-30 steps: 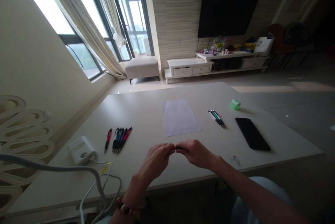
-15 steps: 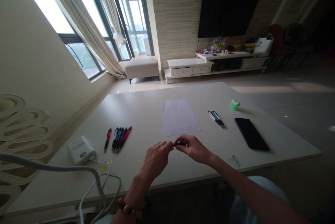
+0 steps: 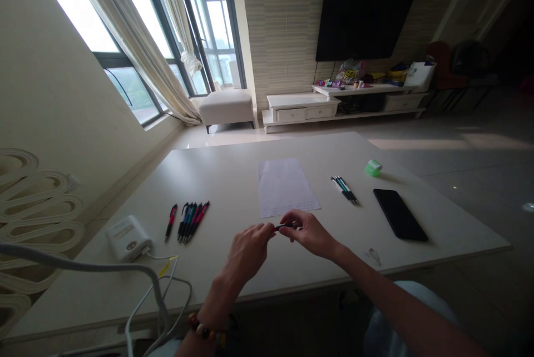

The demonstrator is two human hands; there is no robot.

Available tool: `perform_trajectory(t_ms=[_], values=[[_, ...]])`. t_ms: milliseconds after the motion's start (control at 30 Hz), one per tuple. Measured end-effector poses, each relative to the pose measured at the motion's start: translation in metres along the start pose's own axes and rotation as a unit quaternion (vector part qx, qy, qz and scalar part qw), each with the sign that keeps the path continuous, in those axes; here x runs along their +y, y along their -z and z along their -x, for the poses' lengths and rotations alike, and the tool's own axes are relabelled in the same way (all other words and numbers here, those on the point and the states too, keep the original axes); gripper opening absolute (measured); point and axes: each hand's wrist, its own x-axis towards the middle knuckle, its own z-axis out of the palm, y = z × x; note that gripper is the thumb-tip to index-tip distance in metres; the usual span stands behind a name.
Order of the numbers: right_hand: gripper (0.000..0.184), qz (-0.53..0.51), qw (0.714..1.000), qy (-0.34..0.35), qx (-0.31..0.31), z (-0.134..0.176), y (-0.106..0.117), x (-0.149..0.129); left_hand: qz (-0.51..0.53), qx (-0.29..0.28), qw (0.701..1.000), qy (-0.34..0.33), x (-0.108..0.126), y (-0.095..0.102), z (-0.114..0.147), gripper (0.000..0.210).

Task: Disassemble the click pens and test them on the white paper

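Note:
A red and black pen (image 3: 284, 227) lies level between my two hands, just above the table near its front edge. My left hand (image 3: 251, 248) is closed around the pen's red end, which is mostly hidden by the fingers. The fingertips of my right hand (image 3: 306, 229) pinch its black part. Just beyond the hands lies a sheet of white paper (image 3: 286, 184) with faint writing along its near edge. To the left, several coloured pens (image 3: 192, 222) lie side by side, with a single red and black pen (image 3: 171, 223) apart from them.
Right of the paper are several slim pens (image 3: 344, 190), a small green and white box (image 3: 373, 167) and a black phone (image 3: 399, 214). A clear looped item (image 3: 374, 257) lies near the front edge. On the left sit a white charger (image 3: 128, 239) and loose cables (image 3: 156, 284).
The fingers of my right hand have shifted slightly on the pen, and the hand sits a little higher. My left hand stays nearly in place.

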Motion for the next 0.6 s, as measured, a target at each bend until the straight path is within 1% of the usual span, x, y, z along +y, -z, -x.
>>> perform_trajectory(t_ms=[67,200,300,333,433,533,600], values=[[0.034,0.005,1.000,-0.006,-0.012,-0.0001,0.0001,-0.0009,0.000,0.002,1.000,-0.005,-0.0006,-0.0015,0.0000,0.018],[0.028,0.015,1.000,0.016,0.015,0.0003,0.0007,-0.0034,0.001,0.010,1.000,-0.002,-0.0009,-0.0038,-0.0002,0.018],[0.029,0.017,1.000,0.000,-0.008,0.0006,0.0017,-0.0039,0.006,0.012,1.000,0.000,-0.0003,-0.0039,-0.0007,0.018],[0.029,0.025,1.000,0.005,-0.003,0.0006,0.0020,-0.0039,0.009,0.010,1.000,0.000,-0.0002,-0.0037,-0.0009,0.017],[0.025,0.050,0.997,0.040,0.044,0.0004,0.0036,-0.0041,0.021,0.012,1.000,0.002,-0.0001,-0.0034,-0.0011,0.016],[0.027,0.048,0.998,0.022,0.019,0.0000,0.0051,-0.0043,0.022,0.017,1.000,0.003,-0.0005,-0.0048,-0.0012,0.017],[0.026,0.056,0.998,0.028,0.021,-0.0003,0.0057,-0.0040,0.022,0.013,1.000,0.001,-0.0005,-0.0069,-0.0016,0.017]])
